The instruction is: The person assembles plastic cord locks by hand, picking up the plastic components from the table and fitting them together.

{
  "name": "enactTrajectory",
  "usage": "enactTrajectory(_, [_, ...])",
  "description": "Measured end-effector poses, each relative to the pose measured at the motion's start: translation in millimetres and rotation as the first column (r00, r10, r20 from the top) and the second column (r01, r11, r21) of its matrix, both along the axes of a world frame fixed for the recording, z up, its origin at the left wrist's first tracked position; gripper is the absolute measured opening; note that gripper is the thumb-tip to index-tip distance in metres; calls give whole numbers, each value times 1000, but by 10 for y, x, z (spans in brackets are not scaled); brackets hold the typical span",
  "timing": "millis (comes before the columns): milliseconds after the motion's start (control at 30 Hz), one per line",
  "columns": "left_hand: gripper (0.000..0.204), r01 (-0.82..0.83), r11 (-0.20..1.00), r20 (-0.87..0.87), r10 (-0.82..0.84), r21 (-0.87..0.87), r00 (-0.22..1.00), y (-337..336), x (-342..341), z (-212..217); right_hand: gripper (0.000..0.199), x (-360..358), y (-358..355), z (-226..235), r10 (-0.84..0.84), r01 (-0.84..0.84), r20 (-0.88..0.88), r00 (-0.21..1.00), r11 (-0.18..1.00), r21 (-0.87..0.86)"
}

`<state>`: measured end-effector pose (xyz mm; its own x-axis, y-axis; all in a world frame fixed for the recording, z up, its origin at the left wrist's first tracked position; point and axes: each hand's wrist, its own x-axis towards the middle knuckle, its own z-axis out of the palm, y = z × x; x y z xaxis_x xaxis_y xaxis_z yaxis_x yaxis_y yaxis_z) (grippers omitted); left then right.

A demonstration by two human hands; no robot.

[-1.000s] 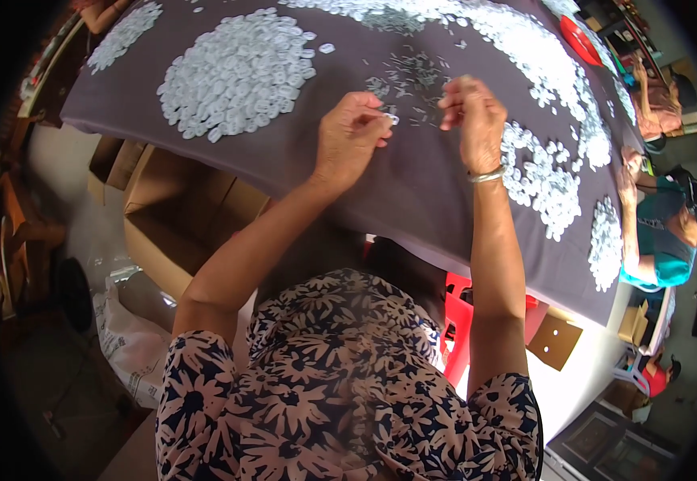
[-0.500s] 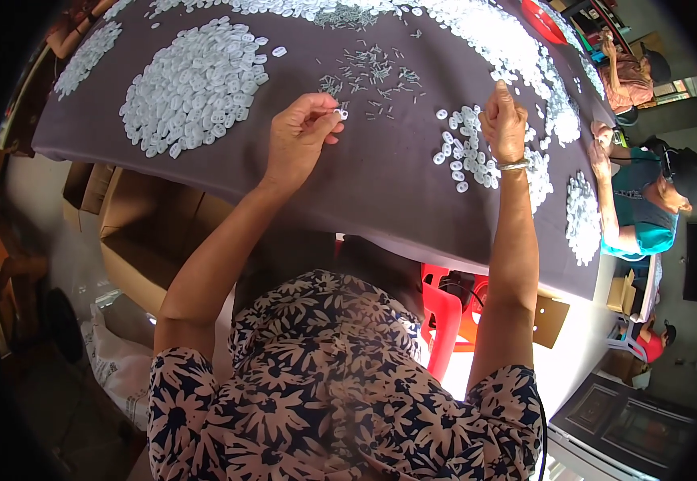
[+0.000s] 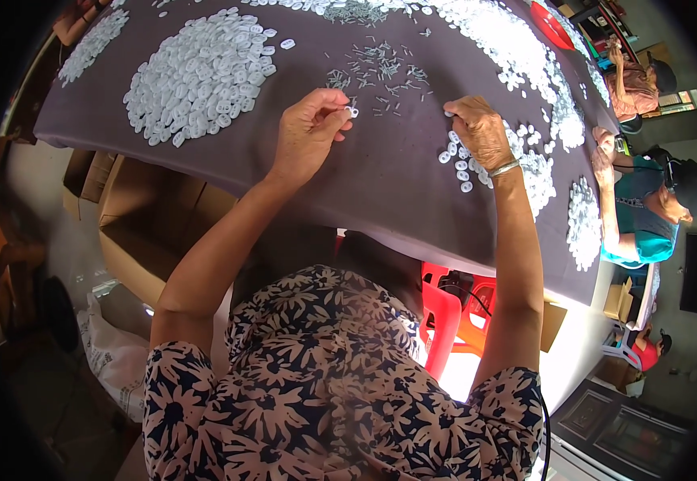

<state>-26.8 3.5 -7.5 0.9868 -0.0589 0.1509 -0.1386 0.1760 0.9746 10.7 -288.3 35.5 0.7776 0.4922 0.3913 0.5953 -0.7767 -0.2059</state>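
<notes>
My left hand is closed in a pinch above the dark cloth, holding a small white oval plastic piece with a hole at its fingertips. To the right, my right hand wears a silver bangle and bends over the edge of a loose pile of white oval pieces. Its fingertips close on a single white oval piece at the cloth. Small grey metal pins lie scattered beyond and between my hands.
A large heap of white pieces covers the left of the table. More white pieces spread along the far side, near a red tray. Co-workers sit at the right. An open cardboard box stands below the edge.
My right hand has moved left from over the pile and turned, its fingertips reaching a lone piece at the pile's edge. My left hand keeps its pinch in nearly the same place.
</notes>
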Motion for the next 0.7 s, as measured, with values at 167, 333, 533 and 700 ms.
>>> enactTrajectory(167, [16, -14, 1000, 2, 14, 23, 1000, -2, -1, 30, 22, 78, 15, -73, 14, -15, 20, 1000, 998, 53])
enactTrajectory(333, [18, -17, 1000, 11, 17, 22, 1000, -8, -10, -14, 15, 65, 252, -90, -45, 96, -146, 988, 927, 363])
enactTrajectory(533, [23, 28, 1000, 7, -28, 5, 1000, -9, -8, 26, 13, -61, 866, -2, 421, 194, -492, 762, 575, 794])
enactTrajectory(700, [31, 34, 999, 3, -34, 14, 999, 13, -18, 49, 12, -44, 1107, -123, 450, 239, -485, 750, 500, 832])
